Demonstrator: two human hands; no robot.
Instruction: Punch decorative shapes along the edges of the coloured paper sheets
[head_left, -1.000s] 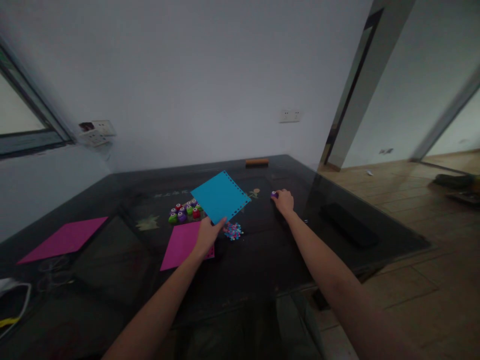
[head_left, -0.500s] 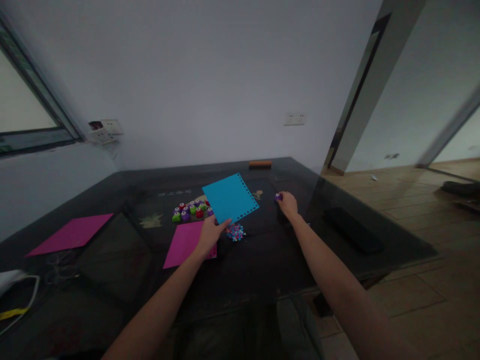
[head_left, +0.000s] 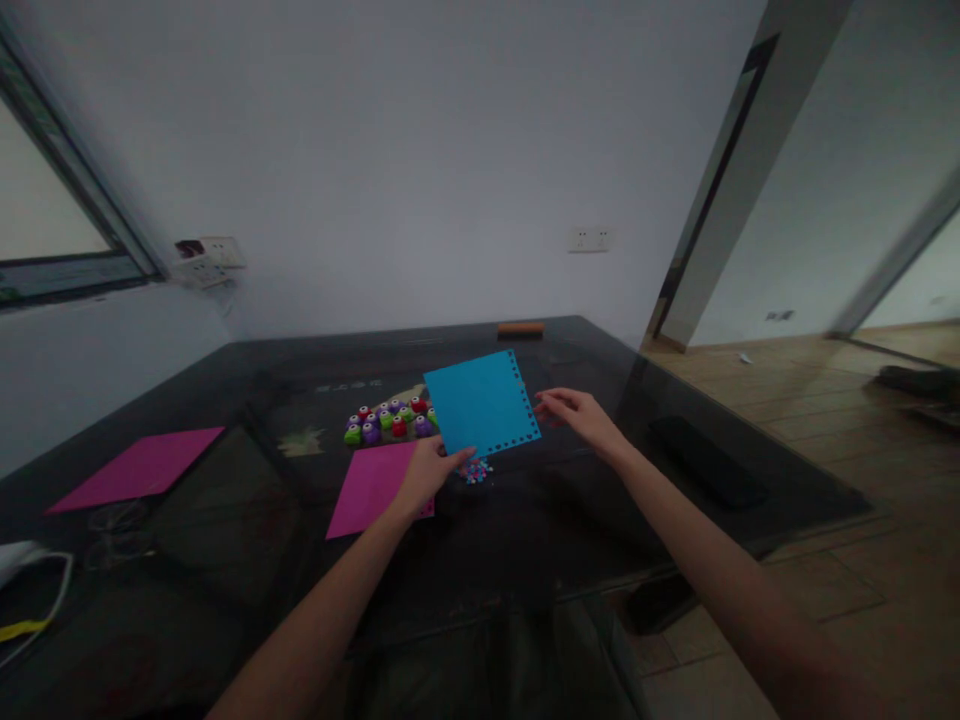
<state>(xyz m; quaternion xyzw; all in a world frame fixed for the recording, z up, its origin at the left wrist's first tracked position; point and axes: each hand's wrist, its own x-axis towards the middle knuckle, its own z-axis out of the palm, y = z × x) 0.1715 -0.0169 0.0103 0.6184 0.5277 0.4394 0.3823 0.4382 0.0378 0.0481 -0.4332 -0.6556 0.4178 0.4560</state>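
My left hand [head_left: 429, 470] pinches the near corner of a blue paper sheet [head_left: 481, 404] and holds it up above the dark glass table [head_left: 525, 520]. Small holes run along the sheet's right and lower edges. My right hand [head_left: 581, 414] hovers just right of the sheet, fingers spread, holding nothing. A heap of small coloured paper bits [head_left: 478, 471] lies under the sheet. A cluster of small green, purple and red punches [head_left: 388, 421] sits to the left of the sheet.
A magenta sheet [head_left: 373, 475] lies under my left wrist and another magenta sheet [head_left: 136, 467] at the far left. An orange block [head_left: 520, 328] sits at the table's far edge. A white cable [head_left: 30, 580] lies at the near left. Wooden floor is to the right.
My right hand left the small purple punch on the table and moved left toward the blue sheet, fingers open. My left hand swung the sheet rightward and more upright.
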